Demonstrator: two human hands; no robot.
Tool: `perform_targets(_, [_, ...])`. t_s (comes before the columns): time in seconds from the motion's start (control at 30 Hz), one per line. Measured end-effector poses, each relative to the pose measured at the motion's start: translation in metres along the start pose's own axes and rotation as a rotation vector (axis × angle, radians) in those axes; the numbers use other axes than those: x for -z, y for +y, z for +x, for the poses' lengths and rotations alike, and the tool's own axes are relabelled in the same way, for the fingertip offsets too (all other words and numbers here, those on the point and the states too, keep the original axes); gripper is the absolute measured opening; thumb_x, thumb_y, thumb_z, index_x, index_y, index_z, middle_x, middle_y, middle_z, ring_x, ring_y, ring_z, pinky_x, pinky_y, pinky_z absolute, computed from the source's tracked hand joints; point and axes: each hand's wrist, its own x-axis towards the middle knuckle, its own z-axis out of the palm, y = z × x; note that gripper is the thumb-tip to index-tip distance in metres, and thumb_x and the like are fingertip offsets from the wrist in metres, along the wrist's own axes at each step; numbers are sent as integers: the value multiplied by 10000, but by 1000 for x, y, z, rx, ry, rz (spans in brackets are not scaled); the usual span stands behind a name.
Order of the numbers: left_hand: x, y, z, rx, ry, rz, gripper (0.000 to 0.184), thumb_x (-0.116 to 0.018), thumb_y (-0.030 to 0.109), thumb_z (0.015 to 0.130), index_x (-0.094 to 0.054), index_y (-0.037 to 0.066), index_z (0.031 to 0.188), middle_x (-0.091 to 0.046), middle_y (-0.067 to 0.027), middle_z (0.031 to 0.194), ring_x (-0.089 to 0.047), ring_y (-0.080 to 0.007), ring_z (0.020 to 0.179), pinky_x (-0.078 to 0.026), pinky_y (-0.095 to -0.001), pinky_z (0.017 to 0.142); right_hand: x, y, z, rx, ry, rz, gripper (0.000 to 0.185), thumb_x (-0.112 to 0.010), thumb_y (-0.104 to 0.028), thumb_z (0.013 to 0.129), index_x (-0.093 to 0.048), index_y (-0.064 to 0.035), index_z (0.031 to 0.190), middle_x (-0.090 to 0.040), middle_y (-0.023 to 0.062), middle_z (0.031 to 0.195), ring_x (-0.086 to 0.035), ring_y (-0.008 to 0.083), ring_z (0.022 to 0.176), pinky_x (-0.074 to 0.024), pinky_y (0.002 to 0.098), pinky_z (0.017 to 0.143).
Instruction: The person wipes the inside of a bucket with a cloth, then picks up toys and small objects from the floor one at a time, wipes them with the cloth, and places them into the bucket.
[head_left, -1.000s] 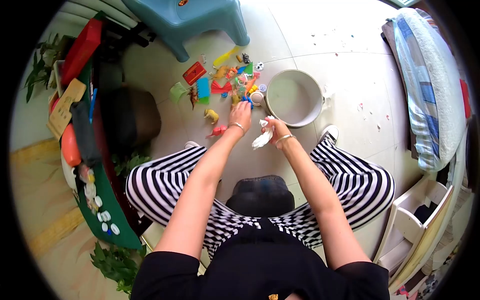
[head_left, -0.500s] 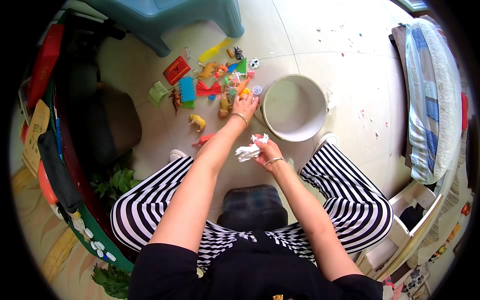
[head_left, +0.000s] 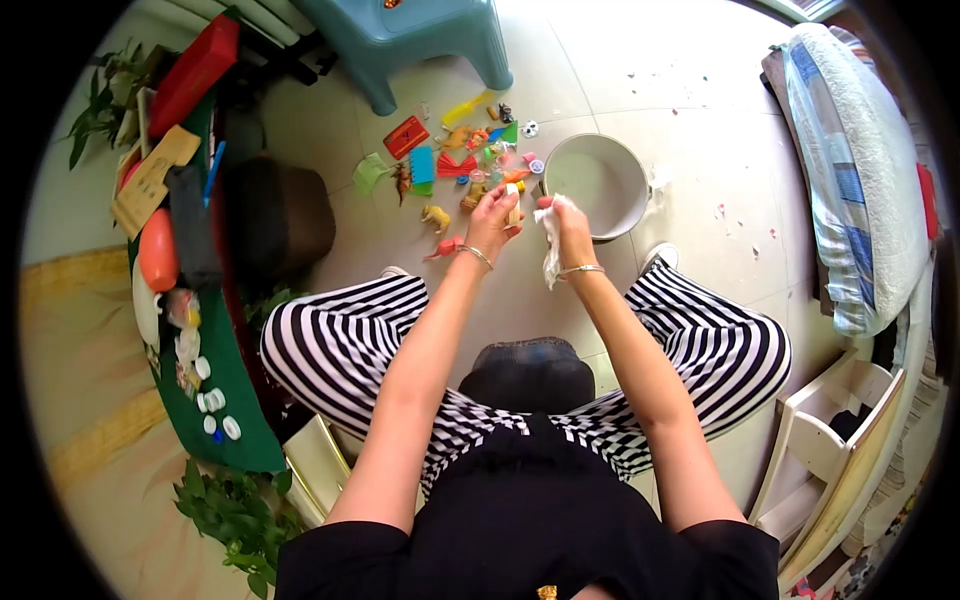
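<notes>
Left grip (head_left: pixel 494 222) clasps one small tan piece (head_left: pixel 514 211); right grip (head_left: pixel 573 235) clutches white tissue (head_left: pixel 551 250); toys (head_left: pixel 457 166) beyond left grip unheld

over there, toys (head_left: pixel 456 166) lie scattered on the floor (head_left: pixel 690 140) before the person (head_left: pixel 530 490), left of the tub (head_left: pixel 600 185); the stool (head_left: pixel 430 35) stands behind them. far left, lids (head_left: pixel 212 401) sit on the surface (head_left: pixel 250 440), a plant (head_left: pixel 235 515) beside its near end.

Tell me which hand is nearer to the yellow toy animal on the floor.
Left. The left hand is to the right of the yellow toy animal, holding a small pale object; the right hand, with white tissue, is farther right.
</notes>
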Motion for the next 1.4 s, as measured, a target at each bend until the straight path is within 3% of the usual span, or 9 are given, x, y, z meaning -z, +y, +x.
perform_targets(0.13, [-22, 28, -57, -160, -306, -137, 500, -644, 98, 785, -420, 49, 1229, -546, -42, 1048, -563, -115, 890, -485, -269, 778, -14, -63, -44, 365, 41, -343, 153, -524, -147, 787, -567, -12, 847, -551, 86, 766, -524, 190, 690, -433, 303, 620])
perform_targets(0.2, [-28, 38, -82, -466, -365, 278, 533, -640, 49, 779, -401, 39, 1255, -529, -50, 1114, -550, -107, 950, -478, -270, 814, -13, -83, -60, 467, -1, -495, 102, -547, -102, 757, -559, -11, 802, -571, 131, 800, -560, 239, 746, -447, 333, 668])
perform_targets(0.27, [-30, 50, -106, -476, -415, 350, 599, -667, 50, 751, -380, 22, 1275, -508, -66, 1161, -521, -118, 1021, -463, -275, 856, -5, -94, -58, 642, -12, -659, 129, -602, -104, 723, -572, -27, 823, -565, 150, 817, -566, 273, 794, -454, 341, 681])
perform_targets(0.37, [-33, 63, -131, -729, -370, 794, 661, -714, 129, 701, -386, -4, 1258, -501, -115, 1183, -500, -167, 1076, -446, -286, 880, 3, -100, -64, 605, -73, -639, 171, -645, -162, 733, -591, -39, 840, -558, 129, 816, -558, 263, 767, -449, 330, 674])
perform_targets(0.5, [-28, 74, -145, -738, -286, 885, 657, -727, 174, 679, -407, -16, 1221, -504, -145, 1184, -510, -213, 1089, -439, -307, 886, -1, -98, -104, 577, -141, -681, 194, -680, -158, 721, -604, -44, 858, -540, 114, 786, -551, 239, 732, -445, 311, 654])
perform_targets(0.67, [-23, 68, -137, -1034, -79, 1029, 616, -690, 171, 630, -438, -47, 1148, -501, -202, 1158, -505, -323, 1070, -413, -367, 906, -17, -104, -91, 691, -38, -777, 156, -676, -113, 695, -593, -50, 811, -515, 111, 762, -554, 265, 673, -448, 337, 604])
perform_targets(0.93, [-23, 72, -142, -1047, -36, 1095, 727, -708, 143, 629, -345, -23, 1238, -458, -206, 1215, -445, -350, 1133, -366, -404, 958, -46, -108, -105, 883, -223, -795, 137, -612, -77, 725, -560, -40, 847, -530, 133, 791, -545, 305, 700, -448, 345, 639])
perform_targets(1.2, [-18, 73, -137, -1122, 47, 1128, 718, -701, 188, 640, -356, -30, 1231, -474, -203, 1181, -467, -340, 1102, -390, -403, 932, -31, -98, -109, 751, -138, -899, 171, -618, -143, 734, -532, -53, 850, -547, 130, 819, -559, 332, 738, -459, 384, 633])
perform_targets(1.4, [-19, 75, -136, -958, -40, 1003, 690, -724, 202, 616, -413, -29, 1186, -472, -211, 1180, -483, -342, 1081, -405, -400, 913, -39, -101, -77, 890, -137, -868, 157, -621, -126, 729, -541, -46, 839, -553, 137, 814, -554, 327, 714, -453, 384, 628])
